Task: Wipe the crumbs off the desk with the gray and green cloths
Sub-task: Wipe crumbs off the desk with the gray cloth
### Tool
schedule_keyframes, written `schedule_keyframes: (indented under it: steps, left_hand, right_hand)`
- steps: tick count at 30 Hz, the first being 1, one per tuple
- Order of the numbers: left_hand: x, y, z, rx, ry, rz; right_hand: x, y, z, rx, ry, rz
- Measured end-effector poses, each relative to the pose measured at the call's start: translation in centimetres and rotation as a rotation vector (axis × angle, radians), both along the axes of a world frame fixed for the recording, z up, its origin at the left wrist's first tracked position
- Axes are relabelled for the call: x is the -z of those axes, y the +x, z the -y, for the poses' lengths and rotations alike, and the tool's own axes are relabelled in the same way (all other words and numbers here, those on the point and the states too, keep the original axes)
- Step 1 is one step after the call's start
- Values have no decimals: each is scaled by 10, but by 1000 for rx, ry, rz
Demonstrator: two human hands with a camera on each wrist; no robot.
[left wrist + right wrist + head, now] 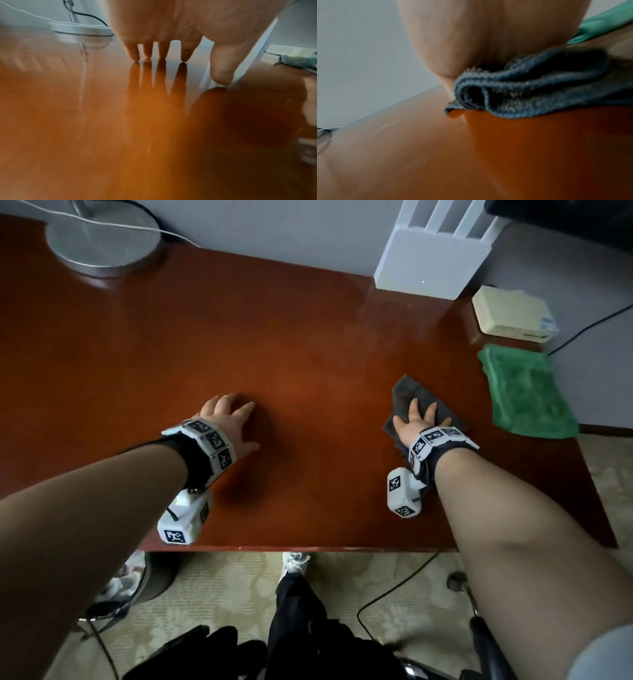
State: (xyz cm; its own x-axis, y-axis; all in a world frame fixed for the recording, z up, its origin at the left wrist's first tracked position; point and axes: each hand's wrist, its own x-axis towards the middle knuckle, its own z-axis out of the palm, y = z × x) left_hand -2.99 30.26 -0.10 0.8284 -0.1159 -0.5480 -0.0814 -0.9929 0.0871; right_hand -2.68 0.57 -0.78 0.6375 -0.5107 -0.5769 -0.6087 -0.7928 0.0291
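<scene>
My right hand (419, 419) lies flat, fingers straight, pressing the gray cloth (406, 393) onto the red-brown desk (274, 344) at its right side. In the right wrist view the gray cloth (530, 94) bunches in folds under my palm (488, 33). The green cloth (524, 392) lies at the desk's right edge, partly hanging over, just right of that hand; a strip of green cloth (604, 25) shows past my palm. My left hand (233, 419) rests on the bare desk at the middle, fingertips (135, 56) touching the wood, holding nothing. I see no crumbs.
A round silver lamp base (102, 244) with cables stands at the back left. A white router-like box (431, 258) stands at the back right, a cream box (513, 313) beside it. Below the front edge are carpet, cables and a chair.
</scene>
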Motion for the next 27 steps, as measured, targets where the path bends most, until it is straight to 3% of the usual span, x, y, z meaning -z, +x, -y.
schedule_keyframes:
  steps: [3, 8, 10, 12, 17, 19, 22, 27]
  left_hand:
    - [4, 36, 16, -14, 40, -46]
    - [-2, 69, 19, -5, 82, -86]
    - [-2, 74, 18, 5, 99, -94]
    - [0, 75, 18, 3, 109, -110]
    - [6, 77, 19, -2, 127, -71]
    - [7, 77, 19, -11, 127, -65]
    - [6, 78, 21, -16, 145, -79]
    - [4, 80, 23, -24, 161, -84]
  right_hand:
    - [-1, 47, 2, -67, -13, 14]
    - [4, 71, -59, -706, 128, -15]
    - [7, 82, -61, -850, 160, -53]
    - [8, 105, -37, -816, 136, -48]
    - [8, 176, 39, -299, -30, 63]
    - [11, 199, 41, -233, -81, 74]
    - [13, 220, 15, -305, -103, 115]
    - [7, 205, -44, -704, 19, 124]
